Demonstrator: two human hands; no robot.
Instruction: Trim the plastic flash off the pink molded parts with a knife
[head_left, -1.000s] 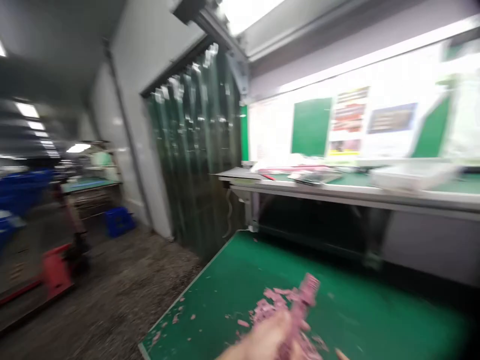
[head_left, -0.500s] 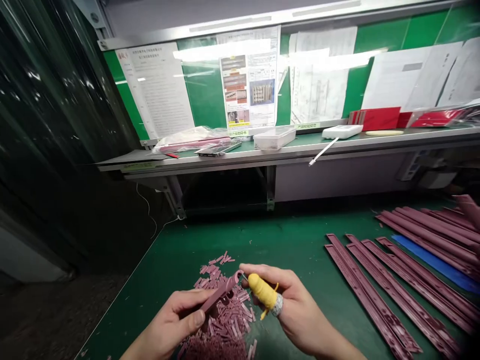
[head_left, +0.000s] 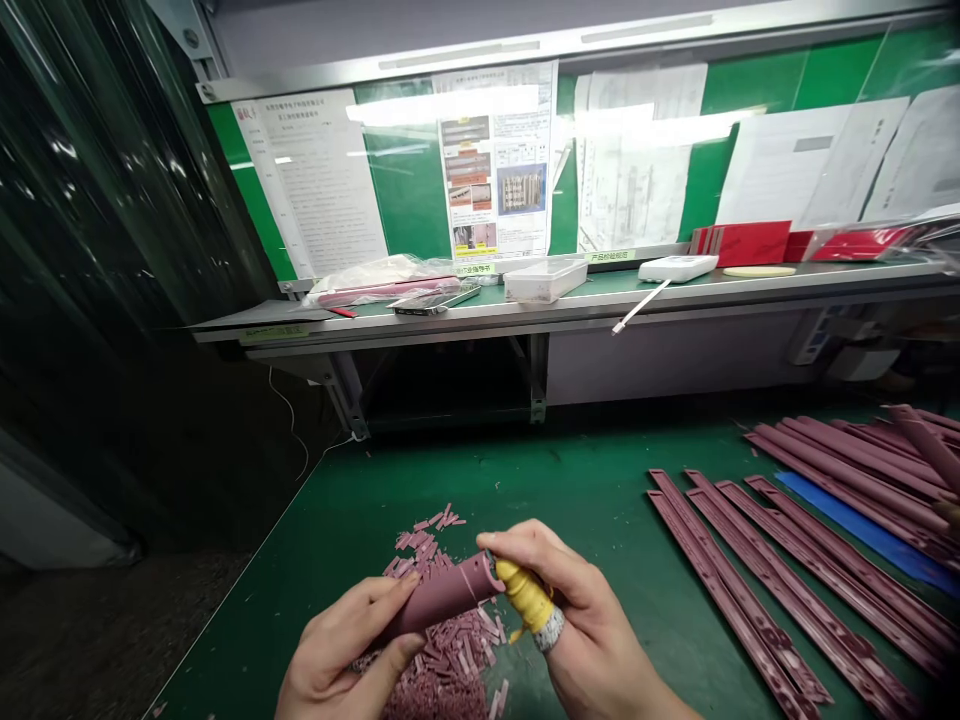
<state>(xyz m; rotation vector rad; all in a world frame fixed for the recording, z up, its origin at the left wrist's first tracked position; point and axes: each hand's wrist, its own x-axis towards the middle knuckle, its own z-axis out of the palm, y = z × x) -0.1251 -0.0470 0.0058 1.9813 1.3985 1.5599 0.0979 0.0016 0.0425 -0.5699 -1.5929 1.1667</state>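
My left hand (head_left: 341,650) is closed on a long mauve plastic strip (head_left: 442,597), its rounded outer face turned up and its end pointing right. My right hand (head_left: 581,610) pinches a thin, dark blade-like tool (head_left: 491,562) at that end; most of the tool is hidden by the fingers. A yellow wrap (head_left: 526,597) with a grey band at its base covers the right thumb, which lies close to the strip's end. Below both hands, a heap of small mauve offcuts (head_left: 450,670) spreads over the green table.
Several mauve strips (head_left: 750,580) lie hollow side up on the right, and more strips (head_left: 847,455) are piled behind them near a blue sheet (head_left: 862,528). A shelf (head_left: 420,325) at the back holds a clear plastic box (head_left: 546,280) and a white device (head_left: 677,268).
My left hand has rolled the strip, so its broad outer face now shows instead of its edge. My right hand stays at the strip's end, with the yellow-wrapped thumb closer to it.
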